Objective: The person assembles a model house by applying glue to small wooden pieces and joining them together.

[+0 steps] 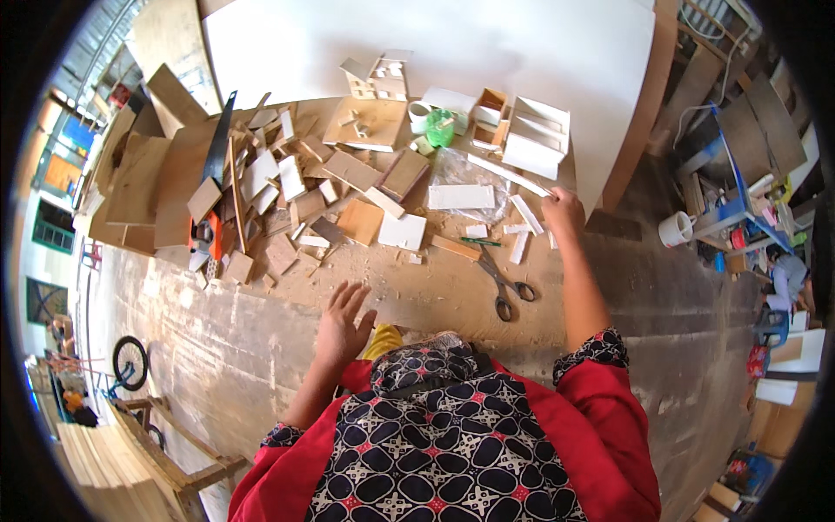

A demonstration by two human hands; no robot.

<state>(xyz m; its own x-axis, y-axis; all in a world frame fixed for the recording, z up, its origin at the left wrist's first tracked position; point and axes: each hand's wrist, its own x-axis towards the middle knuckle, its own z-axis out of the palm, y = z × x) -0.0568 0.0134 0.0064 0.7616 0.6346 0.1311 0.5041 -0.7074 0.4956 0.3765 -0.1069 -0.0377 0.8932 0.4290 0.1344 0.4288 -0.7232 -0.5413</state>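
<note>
My right hand (564, 211) reaches out to the right side of the workbench, its fingers closed on the near end of a long, thin white strip (507, 173). Over the front edge of the bench hovers my left hand (344, 324), its fingers spread and nothing in them. Short white strips (526, 214) lie just left of my right hand. Dark-handled scissors (503, 283) rest nearer to me, beside a narrow wooden strip (456, 249) and a small green stick (481, 241). A white rectangular board (461, 197) lies on crumpled clear plastic (496, 207).
Wood offcuts (283, 178) are heaped on the left, with a handsaw (221, 143) and an orange-and-black tool (206, 235). A small model house (380, 76), a green container (440, 128) and a white compartmented box (537, 137) stand at the back. A white bucket (676, 230) is off to the right.
</note>
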